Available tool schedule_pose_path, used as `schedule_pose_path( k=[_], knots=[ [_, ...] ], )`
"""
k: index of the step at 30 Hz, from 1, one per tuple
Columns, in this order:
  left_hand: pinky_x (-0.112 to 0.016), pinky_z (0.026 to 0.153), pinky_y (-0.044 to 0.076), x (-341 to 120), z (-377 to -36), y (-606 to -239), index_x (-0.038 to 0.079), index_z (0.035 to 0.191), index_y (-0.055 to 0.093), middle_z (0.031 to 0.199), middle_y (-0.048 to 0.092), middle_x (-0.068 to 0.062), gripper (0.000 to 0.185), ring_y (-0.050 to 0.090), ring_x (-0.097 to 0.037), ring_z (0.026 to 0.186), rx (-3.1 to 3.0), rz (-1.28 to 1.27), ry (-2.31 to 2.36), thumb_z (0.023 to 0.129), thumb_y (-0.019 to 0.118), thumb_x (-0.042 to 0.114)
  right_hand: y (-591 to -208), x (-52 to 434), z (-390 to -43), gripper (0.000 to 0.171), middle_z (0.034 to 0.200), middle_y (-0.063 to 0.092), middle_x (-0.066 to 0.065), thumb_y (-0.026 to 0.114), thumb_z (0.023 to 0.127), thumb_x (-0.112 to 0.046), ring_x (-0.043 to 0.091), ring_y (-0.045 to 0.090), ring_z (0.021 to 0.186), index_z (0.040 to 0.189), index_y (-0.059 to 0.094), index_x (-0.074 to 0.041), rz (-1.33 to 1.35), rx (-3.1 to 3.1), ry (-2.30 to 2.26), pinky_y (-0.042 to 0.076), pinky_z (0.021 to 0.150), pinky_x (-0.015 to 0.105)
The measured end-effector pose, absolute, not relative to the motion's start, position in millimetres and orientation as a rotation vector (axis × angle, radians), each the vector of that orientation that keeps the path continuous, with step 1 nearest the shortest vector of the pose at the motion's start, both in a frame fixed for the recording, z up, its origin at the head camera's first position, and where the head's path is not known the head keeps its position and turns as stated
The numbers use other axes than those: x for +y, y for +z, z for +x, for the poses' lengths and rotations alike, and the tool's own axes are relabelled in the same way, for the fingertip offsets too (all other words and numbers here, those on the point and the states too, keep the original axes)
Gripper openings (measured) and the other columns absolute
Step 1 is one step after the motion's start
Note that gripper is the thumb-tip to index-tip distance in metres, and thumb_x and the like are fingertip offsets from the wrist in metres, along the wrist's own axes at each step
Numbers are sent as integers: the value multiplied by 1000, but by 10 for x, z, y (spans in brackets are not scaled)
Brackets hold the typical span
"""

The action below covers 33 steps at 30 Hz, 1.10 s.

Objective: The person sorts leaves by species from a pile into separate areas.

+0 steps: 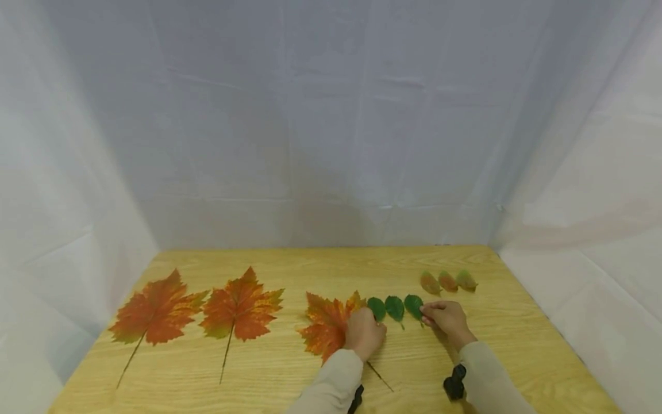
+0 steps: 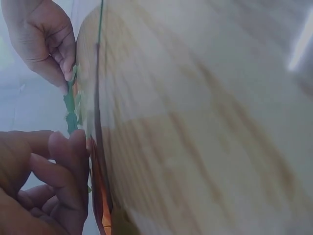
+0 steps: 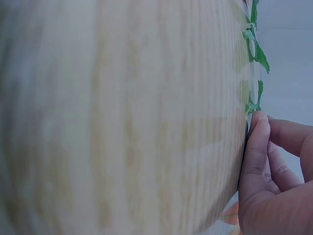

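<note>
Three green leaves lie in a row on the wooden table in the head view. My right hand [image 1: 449, 322] pinches the edge of the rightmost green leaf [image 1: 414, 306] between thumb and finger; the right wrist view shows these fingertips at the leaf [image 3: 254, 105]. At the other end of the row, my left hand [image 1: 366, 333] has its curled fingertips at the lower end of the leftmost green leaf [image 1: 376, 309], seeming to pinch it. Beneath that hand, an orange-red maple leaf [image 1: 326, 325] is partly covered. Between the hands lies the middle green leaf [image 1: 395, 307].
Two more orange-red maple leaves, one at far left [image 1: 157, 310] and another beside it [image 1: 240, 307], lie with stems toward me. Behind my right hand sit three reddish-green leaves [image 1: 447, 281]. White sheeting [image 1: 320, 144] surrounds the wooden table [image 1: 289, 379].
</note>
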<state>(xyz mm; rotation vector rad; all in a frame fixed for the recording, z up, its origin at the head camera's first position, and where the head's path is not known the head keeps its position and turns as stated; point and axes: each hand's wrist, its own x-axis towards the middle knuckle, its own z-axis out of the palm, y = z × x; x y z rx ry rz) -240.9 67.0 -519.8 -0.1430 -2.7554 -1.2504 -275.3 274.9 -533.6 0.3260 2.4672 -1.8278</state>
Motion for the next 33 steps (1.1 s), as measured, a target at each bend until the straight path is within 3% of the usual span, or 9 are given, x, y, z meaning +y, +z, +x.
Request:
schedule_pose_path(
  k=[11, 27, 28, 30, 32, 33],
  knots=[
    [-21, 35, 24, 678, -2416, -5195, 17, 49, 37, 48, 26, 8, 46, 28, -9, 42, -2795, -97, -1254, 82, 66, 4, -5319, 2740, -2745, 33, 84, 68, 7, 62, 92, -5, 7, 65, 65, 117, 59, 16, 332, 2457, -1845, 55, 61, 19],
    [-19, 34, 19, 658, -2399, -5211, 17, 47, 31, 46, 20, 10, 51, 21, -6, 40, -2771, -169, -1238, 82, 66, 3, -5328, 2743, -2741, 33, 85, 68, 8, 62, 92, -7, 7, 65, 66, 117, 59, 16, 334, 2444, -1843, 56, 62, 20],
    [-18, 35, 20, 662, -2395, -5204, 14, 48, 37, 47, 23, 9, 46, 22, -5, 40, -2763, -198, -1233, 82, 66, 3, -5331, 2744, -2743, 33, 85, 68, 8, 62, 92, -6, 7, 65, 65, 117, 59, 16, 333, 2444, -1843, 55, 62, 20],
    [-18, 36, 26, 681, -2388, -5187, 5, 55, 52, 48, 37, 5, 31, 29, -5, 41, -2746, -289, -1183, 83, 67, 3, -5335, 2745, -2747, 33, 84, 68, 7, 62, 92, -6, 7, 65, 65, 116, 59, 16, 336, 2443, -1844, 55, 62, 19],
    [-20, 41, 37, 716, -2376, -5160, -3, 77, 67, 61, 54, -2, 10, 44, -8, 48, -2759, -393, -1081, 83, 67, 5, -5339, 2744, -2751, 32, 83, 68, 7, 62, 92, -6, 7, 65, 65, 116, 60, 15, 341, 2446, -1845, 55, 61, 19],
    [-21, 46, 42, 741, -2369, -5147, -3, 92, 70, 72, 60, -6, 13, 51, -11, 55, -2775, -437, -1014, 84, 67, 7, -5341, 2744, -2754, 32, 83, 68, 7, 62, 92, -6, 7, 65, 65, 115, 60, 15, 343, 2443, -1850, 55, 62, 19]
  ],
)
